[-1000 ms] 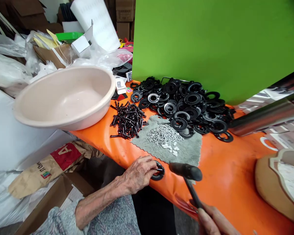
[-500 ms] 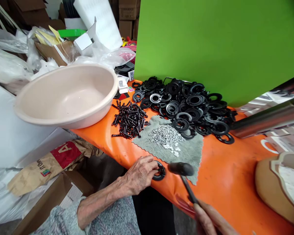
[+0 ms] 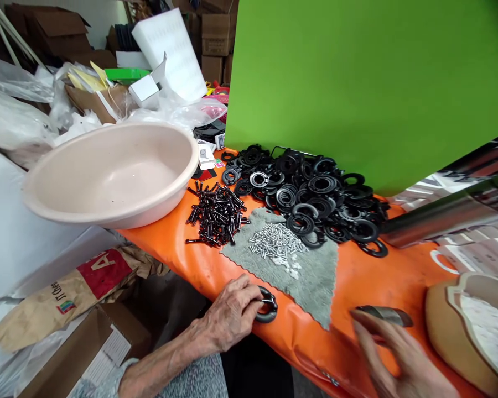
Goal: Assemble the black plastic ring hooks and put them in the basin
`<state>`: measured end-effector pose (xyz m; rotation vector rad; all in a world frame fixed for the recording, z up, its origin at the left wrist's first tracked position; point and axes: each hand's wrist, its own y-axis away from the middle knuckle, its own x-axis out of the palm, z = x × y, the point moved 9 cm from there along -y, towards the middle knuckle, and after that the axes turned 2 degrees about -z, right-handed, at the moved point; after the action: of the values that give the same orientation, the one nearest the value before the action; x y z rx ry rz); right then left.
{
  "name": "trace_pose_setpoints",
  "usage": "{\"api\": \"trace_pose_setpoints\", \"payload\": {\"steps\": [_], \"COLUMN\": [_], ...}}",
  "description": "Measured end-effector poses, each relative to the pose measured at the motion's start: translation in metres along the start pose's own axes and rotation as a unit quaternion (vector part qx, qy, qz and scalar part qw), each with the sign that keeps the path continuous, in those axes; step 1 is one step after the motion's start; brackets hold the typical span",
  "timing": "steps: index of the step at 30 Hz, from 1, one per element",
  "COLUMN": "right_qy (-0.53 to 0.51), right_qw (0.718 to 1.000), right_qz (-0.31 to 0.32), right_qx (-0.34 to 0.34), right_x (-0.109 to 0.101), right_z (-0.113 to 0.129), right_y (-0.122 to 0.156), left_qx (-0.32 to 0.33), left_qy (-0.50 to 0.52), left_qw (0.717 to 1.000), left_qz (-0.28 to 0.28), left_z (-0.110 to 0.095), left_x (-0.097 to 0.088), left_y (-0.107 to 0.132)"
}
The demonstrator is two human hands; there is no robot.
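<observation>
Nearby, a bare left hand [image 3: 231, 314] pinches a glossy black ring [image 3: 268, 317] at the near edge of an orange-covered table [image 3: 367, 276]; the blurred right hand [image 3: 406, 359] is spread beside a dark cylindrical hammer head [image 3: 388, 315].

The bag [image 3: 20, 331] bears dark lettering that begins "JT Che", its last letter unclear, beside a small multicoloured logo [image 3: 66, 307], and on its red patch [image 3: 103, 273] a large white "A" can be read, whatever follows it being unclear. Print on the label [image 3: 108, 356] of the open box [image 3: 62, 359], the rear carton [image 3: 216, 34] and the white card [image 3: 206, 156] is too small to read
</observation>
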<state>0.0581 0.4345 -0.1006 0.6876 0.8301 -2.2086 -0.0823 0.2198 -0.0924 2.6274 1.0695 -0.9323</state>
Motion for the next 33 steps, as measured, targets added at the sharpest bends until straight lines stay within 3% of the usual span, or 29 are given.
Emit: {"api": "trace_pose_setpoints", "payload": {"steps": [2,4,8,11,19,27,33], "right_qy": [-0.003,-0.004,0.025,0.061,0.107,0.106,0.073], "right_qw": [0.993,0.982,0.971,0.961,0.934,0.940,0.959], "right_qz": [0.037,0.054,0.064,0.085,0.111,0.085,0.066], "right_qx": [-0.113,-0.180,-0.228,-0.257,-0.321,-0.312,-0.265], "right_x": [0.033,0.066,0.117,0.135,0.140,0.133,0.103], "right_z": [0.059,0.095,0.112,0.113,0.122,0.113,0.120], "right_y": [-0.022,-0.042,-0.067,-0.070,-0.069,-0.070,-0.060], "left_qx": [-0.029,-0.060,-0.107,-0.139,-0.205,-0.185,-0.195], "left_qy": [0.015,0.021,0.049,0.112,0.306,0.300,0.306], "left_qw": [0.999,0.997,0.991,0.981,0.929,0.934,0.928], "left_qz": [-0.023,-0.038,-0.064,-0.073,-0.040,-0.063,-0.087], "left_z": [0.001,0.004,0.012,0.020,0.026,0.022,0.029], "left_x": [-0.011,-0.023,-0.041,-0.046,-0.039,-0.046,-0.040], "left_y": [0.003,0.005,0.007,0.005,0.006,0.005,0.010]}}
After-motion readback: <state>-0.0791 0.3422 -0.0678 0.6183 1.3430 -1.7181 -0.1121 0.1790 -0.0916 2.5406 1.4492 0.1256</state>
